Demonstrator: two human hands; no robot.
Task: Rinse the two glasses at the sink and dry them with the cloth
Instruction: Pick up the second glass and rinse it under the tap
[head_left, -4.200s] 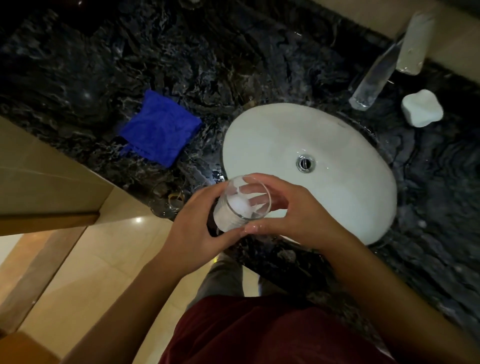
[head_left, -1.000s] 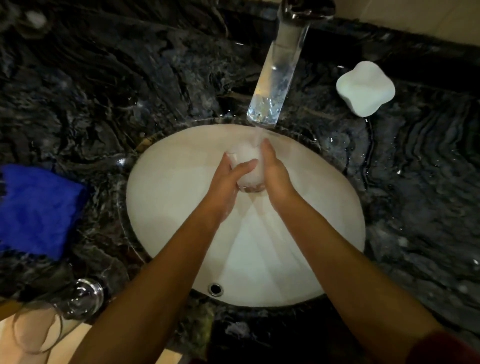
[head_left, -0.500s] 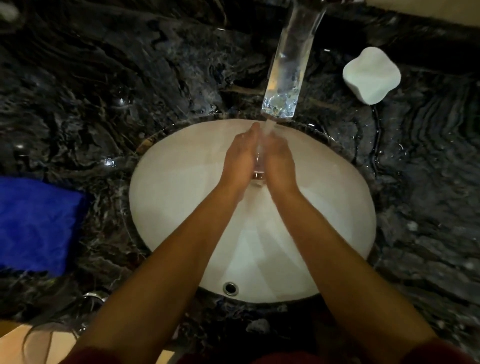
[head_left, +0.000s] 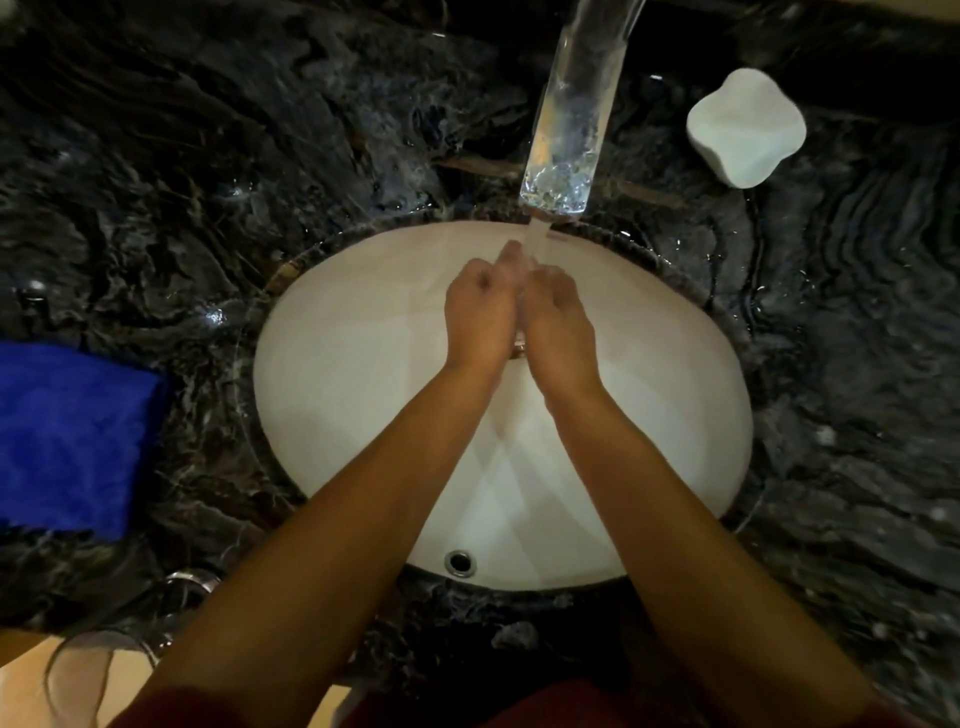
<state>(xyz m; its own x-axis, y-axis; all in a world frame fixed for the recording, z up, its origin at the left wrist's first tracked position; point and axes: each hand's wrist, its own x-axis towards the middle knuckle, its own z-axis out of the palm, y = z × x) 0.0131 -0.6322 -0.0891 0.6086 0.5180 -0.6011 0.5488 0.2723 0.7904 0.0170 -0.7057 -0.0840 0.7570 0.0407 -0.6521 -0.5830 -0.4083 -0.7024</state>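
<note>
Both hands are pressed together over the middle of the white oval sink (head_left: 332, 395), under the thin stream of water (head_left: 537, 241) falling from the clear glass-like faucet spout (head_left: 569, 130) at the far rim. The left hand (head_left: 480, 317) and right hand (head_left: 558, 322) are curled round one glass (head_left: 518, 347), which they hide almost wholly; only a small glint of it shows between the heels of the palms. The forearms cross the near rim of the basin and cover part of it, beside the round overflow hole (head_left: 460, 563).

A second glass (head_left: 130, 639) stands at the near left edge of the countertop, dim and half cut off by the left forearm. One folded blue cloth (head_left: 67, 436) lies at the left edge, well apart from the sink. One white lobed object (head_left: 745, 127), hard to identify, sits near the far right corner, beside the spout.

The countertop (head_left: 208, 182) is dark veined marble, wet with droplets around the basin. Pale floor tile shows at the bottom left. Count: two glasses, one cloth, one spout, one sink
</note>
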